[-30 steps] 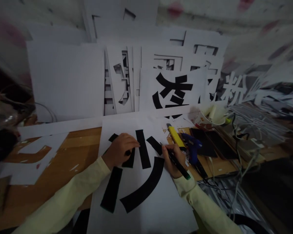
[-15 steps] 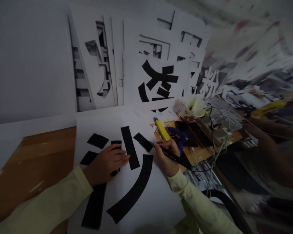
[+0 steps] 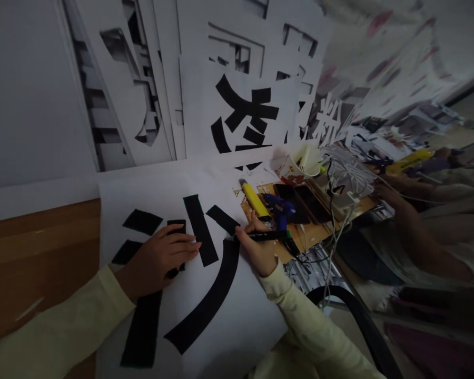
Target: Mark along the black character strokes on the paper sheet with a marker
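A white sheet (image 3: 245,321) lies before me, bearing the separate thick black strokes of a character. My left hand (image 3: 164,258) rests on it with fingers stretched out, partly covering a short black stroke (image 3: 176,227). Pinched in my right hand (image 3: 258,245) is a black marker (image 3: 270,235) with a green end. Its tip is at the upper end of the long curved stroke (image 3: 209,305), just below the short slanted stroke (image 3: 223,219). A straight black stroke (image 3: 200,229) stands between my two hands.
Beyond my right hand are a yellow utility knife (image 3: 255,200), a blue glue gun (image 3: 278,208), dark phones (image 3: 310,202) and a paper cup (image 3: 298,166). Cut-out white boards (image 3: 166,79) lean at the back. Cables (image 3: 334,237) hang at the right, near another person's arm (image 3: 406,221).
The marker has moved from the short slanted stroke down to the top of the curved stroke, and now lies flatter. My left hand stays on the sheet. The whole view has shifted.
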The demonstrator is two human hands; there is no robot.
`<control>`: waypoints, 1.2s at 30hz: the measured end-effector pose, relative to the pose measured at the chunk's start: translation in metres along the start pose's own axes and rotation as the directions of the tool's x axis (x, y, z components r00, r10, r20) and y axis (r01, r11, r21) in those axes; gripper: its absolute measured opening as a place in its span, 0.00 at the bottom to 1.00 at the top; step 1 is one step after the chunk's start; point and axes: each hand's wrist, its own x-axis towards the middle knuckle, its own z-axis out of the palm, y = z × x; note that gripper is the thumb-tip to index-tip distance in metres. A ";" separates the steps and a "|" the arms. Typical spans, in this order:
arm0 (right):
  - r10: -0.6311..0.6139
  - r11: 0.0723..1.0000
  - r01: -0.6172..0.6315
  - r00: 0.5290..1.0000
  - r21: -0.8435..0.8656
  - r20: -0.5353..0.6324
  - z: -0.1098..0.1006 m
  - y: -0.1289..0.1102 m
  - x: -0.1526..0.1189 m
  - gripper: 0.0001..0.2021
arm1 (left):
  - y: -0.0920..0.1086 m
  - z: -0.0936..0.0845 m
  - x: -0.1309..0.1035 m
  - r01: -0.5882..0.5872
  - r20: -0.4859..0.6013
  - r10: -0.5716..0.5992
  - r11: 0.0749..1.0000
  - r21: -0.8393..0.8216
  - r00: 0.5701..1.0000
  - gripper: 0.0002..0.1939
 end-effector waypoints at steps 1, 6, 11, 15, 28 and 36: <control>-0.010 1.000 0.010 1.000 0.000 0.003 0.000 0.000 0.000 0.16 | 0.000 0.000 0.000 -0.001 0.002 0.001 1.000 0.001 1.000 0.19; -0.031 0.999 0.031 0.999 0.011 0.014 0.001 0.002 0.000 0.17 | 0.001 -0.001 0.002 -0.020 -0.010 0.020 0.999 0.037 1.000 0.19; -0.017 1.000 0.018 1.000 -0.025 0.018 0.001 0.000 0.000 0.16 | 0.001 0.001 0.001 -0.024 -0.026 0.025 0.999 0.039 0.999 0.19; -0.001 0.999 0.001 1.000 -0.035 0.019 0.000 -0.002 -0.001 0.17 | 0.000 0.002 0.000 -0.026 -0.025 0.027 0.999 0.040 0.999 0.20; -0.042 0.999 0.042 0.999 -0.023 0.009 0.002 -0.003 0.000 0.17 | -0.001 0.003 -0.002 -0.032 -0.006 0.032 0.999 0.043 0.999 0.21; -0.030 0.999 0.031 0.999 0.021 -0.020 0.002 0.001 0.000 0.16 | 0.000 0.001 -0.001 -0.032 -0.007 0.033 0.998 0.055 0.999 0.21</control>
